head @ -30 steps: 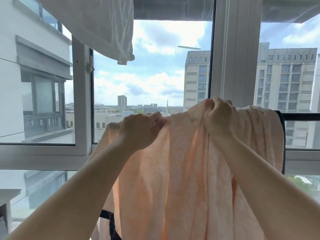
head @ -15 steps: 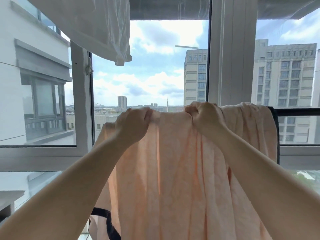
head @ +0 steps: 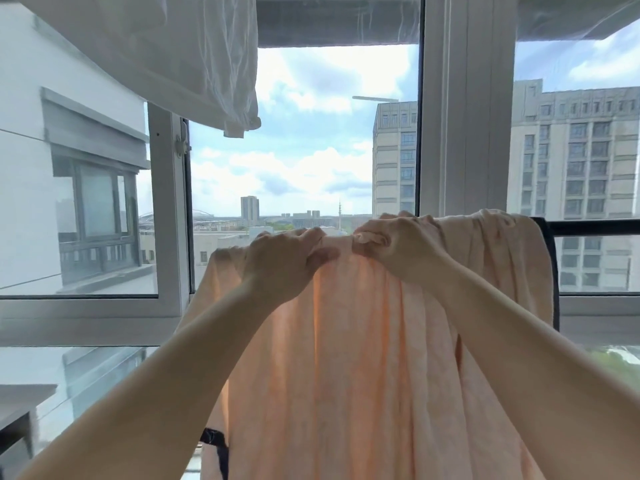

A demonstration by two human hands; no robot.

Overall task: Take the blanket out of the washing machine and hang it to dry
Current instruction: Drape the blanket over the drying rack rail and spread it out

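A pale peach blanket (head: 349, 358) with dark trim hangs in long folds in front of the window. Its right part is draped over a dark horizontal rail (head: 595, 227). My left hand (head: 280, 265) and my right hand (head: 398, 247) both pinch the blanket's top edge, close together, almost touching, at the height of the rail. The blanket's left corner droops down to the left of my left hand. The rail under my hands is hidden by fabric.
A white cloth (head: 180, 53) hangs overhead at upper left. A thick white window post (head: 464, 109) stands behind the blanket. An open window sash (head: 166, 209) is to the left. A grey surface edge (head: 20, 400) sits at lower left.
Both hands have slid left along the blanket's top edge and come closer together. More of the blanket's right part now lies over the rail.
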